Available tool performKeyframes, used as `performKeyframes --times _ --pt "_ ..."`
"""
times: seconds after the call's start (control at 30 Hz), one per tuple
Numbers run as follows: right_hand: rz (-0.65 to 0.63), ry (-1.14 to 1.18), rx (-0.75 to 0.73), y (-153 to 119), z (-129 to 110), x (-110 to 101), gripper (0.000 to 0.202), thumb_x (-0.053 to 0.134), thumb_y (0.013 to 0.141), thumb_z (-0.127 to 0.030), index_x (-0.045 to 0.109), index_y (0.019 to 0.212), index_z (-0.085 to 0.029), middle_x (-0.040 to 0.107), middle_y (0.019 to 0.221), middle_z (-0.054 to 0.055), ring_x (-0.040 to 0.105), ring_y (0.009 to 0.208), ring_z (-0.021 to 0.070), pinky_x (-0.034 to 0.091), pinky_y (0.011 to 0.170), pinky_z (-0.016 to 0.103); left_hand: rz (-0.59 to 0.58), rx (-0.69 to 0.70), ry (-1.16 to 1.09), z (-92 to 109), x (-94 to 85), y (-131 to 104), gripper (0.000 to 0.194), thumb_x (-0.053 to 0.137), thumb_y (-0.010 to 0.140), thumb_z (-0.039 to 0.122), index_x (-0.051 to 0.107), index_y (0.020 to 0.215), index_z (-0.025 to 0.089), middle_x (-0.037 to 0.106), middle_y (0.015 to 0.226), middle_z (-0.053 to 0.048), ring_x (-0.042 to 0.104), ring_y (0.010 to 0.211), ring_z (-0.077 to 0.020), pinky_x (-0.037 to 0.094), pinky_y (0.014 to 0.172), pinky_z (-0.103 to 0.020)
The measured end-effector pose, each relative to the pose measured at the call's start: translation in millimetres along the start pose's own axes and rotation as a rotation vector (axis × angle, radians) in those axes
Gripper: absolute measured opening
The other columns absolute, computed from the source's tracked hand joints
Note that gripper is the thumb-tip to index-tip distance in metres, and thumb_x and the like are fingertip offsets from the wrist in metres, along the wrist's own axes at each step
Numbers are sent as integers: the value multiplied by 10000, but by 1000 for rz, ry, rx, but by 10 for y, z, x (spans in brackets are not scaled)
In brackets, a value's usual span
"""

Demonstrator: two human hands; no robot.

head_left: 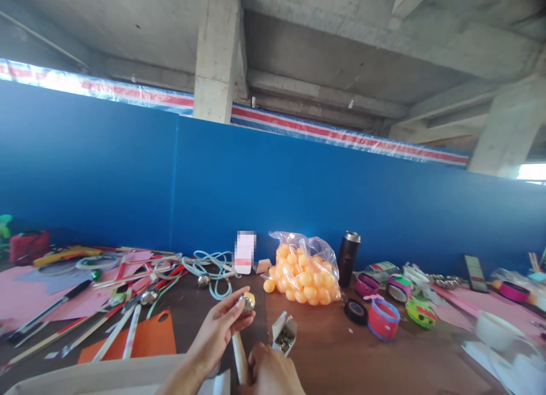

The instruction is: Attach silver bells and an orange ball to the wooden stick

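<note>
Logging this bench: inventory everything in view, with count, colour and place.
Concrete columns: 2, grey, background
Striped tarp: red-white-blue, above partition
Partition: blue, behind table
Table: brown, foreground
Balls: many, orange, in clear bag; one loose, left
Flask: 1, black, right of bag
Phones: 2, centre and right
Rolls: several, black/multicoloured, right
Cups: 2, white, far right
Small box: 1, white, metal bits inside
Tubing: light blue, left of centre
Metal balls: at least 3, silver, left to centre
Sticks, pens, paper: many, mixed, left
Tray: 1, off-white, bottom left
Wooden handle: 1, tan, between hands
Left hand: holds metal ball
Right hand: on handle
</note>
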State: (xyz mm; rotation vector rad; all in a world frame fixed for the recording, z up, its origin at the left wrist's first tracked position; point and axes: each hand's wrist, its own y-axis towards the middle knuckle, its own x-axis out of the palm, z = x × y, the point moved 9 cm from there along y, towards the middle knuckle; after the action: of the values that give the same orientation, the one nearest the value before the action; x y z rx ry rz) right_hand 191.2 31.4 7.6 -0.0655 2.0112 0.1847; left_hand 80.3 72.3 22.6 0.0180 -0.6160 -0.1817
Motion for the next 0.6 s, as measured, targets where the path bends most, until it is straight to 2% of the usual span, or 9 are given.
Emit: performKeyframes --times 0.07,0.17,0.33,0.47,0.53,0.6 --pt "62 29 7 17 18 7 231 559 498 -157 620 718 -190 684 720 112 636 660 278 383 541 291 4 -6 -6 6 -3 -3 465 663 703 295 596 1151 189 679 984 -93 651 839 -197 498 800 -306" --pt "66 137 13 59 50 70 175 515 507 -139 602 650 -188 681 673 94 634 618 247 361 496 265 19 -7 -31 20 -32 0 460 668 699 285 600 1142 179 685 959 -89 655 826 -194 511 775 -290" --pt "101 353 118 139 189 145 143 482 522 -109 566 602 -193 647 569 51 615 543 207 334 445 241 88 19 -81 33 -163 49 433 676 691 229 611 1112 147 694 930 -97 667 791 -197 530 764 -298" --pt "-17 676 194 176 233 346 216 460 552 -108 532 730 -208 519 418 -48 531 371 151 310 363 202 170 80 -122 60 -328 116 341 658 698 159 629 1037 124 691 941 -110 665 828 -212 546 748 -299" --pt "10 760 159 200 212 316 222 468 555 -107 516 747 -207 512 443 -56 508 360 133 318 361 198 193 106 -153 78 -392 145 264 645 704 137 642 968 117 695 914 -104 665 833 -212 549 743 -294" --pt "138 764 71 217 185 151 204 487 561 -110 514 740 -202 557 537 -27 534 431 134 365 415 207 207 133 -184 104 -441 169 196 633 711 123 646 906 110 696 886 -92 666 830 -210 547 753 -292"
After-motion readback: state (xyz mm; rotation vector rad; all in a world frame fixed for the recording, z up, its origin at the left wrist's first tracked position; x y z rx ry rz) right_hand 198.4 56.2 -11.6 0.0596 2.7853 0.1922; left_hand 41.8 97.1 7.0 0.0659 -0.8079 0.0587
